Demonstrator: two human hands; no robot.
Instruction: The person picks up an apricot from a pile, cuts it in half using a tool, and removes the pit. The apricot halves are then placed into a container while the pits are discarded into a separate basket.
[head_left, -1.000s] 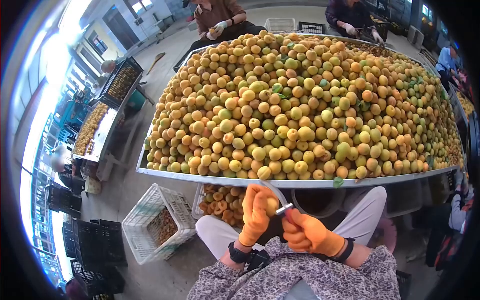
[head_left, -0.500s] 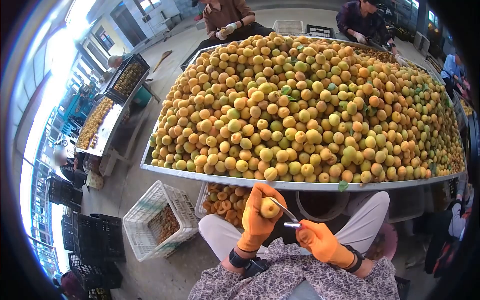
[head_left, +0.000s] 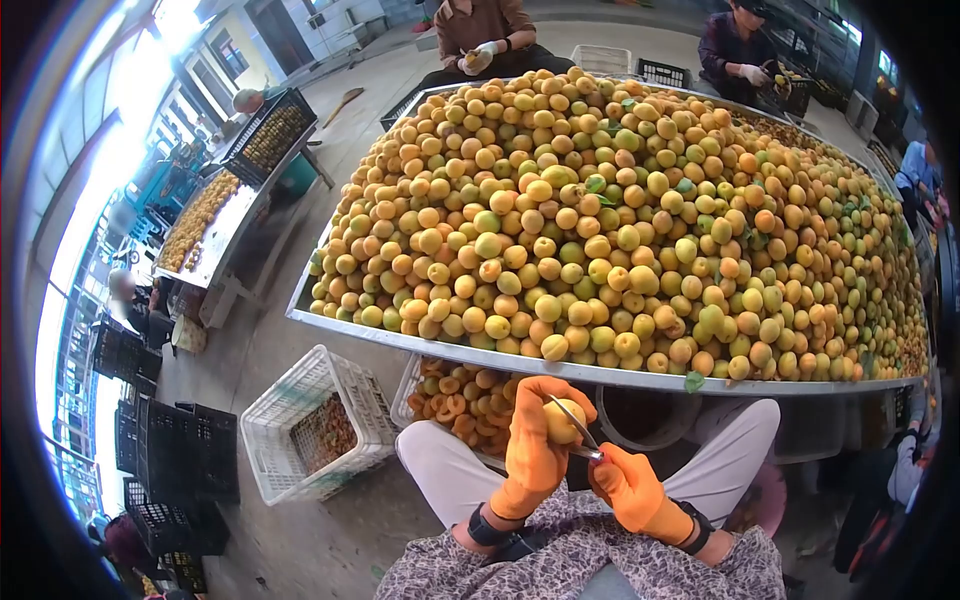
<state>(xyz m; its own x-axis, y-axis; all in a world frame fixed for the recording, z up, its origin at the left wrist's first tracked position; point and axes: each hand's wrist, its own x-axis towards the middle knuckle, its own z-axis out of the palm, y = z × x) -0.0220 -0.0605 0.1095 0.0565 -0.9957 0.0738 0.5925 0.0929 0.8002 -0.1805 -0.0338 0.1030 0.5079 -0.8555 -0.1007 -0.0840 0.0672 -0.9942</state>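
My left hand (head_left: 532,455), in an orange glove, is wrapped round a yellow apricot (head_left: 563,424) low in the middle of the view. My right hand (head_left: 637,494), gloved the same way, grips the handle of a small knife (head_left: 583,430). The curved metal blade lies against the side of the fruit facing my right hand. Just beyond both hands runs the metal rim of a large tray (head_left: 480,356), heaped high with apricots (head_left: 560,240).
A crate of halved apricots (head_left: 455,405) is under the tray edge, beside my left hand. Further left stands a white crate (head_left: 375,420) with pits inside. Two people (head_left: 490,40) (head_left: 735,50) work across the tray. Black crates (head_left: 180,450) are stacked at far left.
The blade has moved from the top of the apricot to its right side. My left hand is a little further right and more upright. The view has shifted and tilted slightly.
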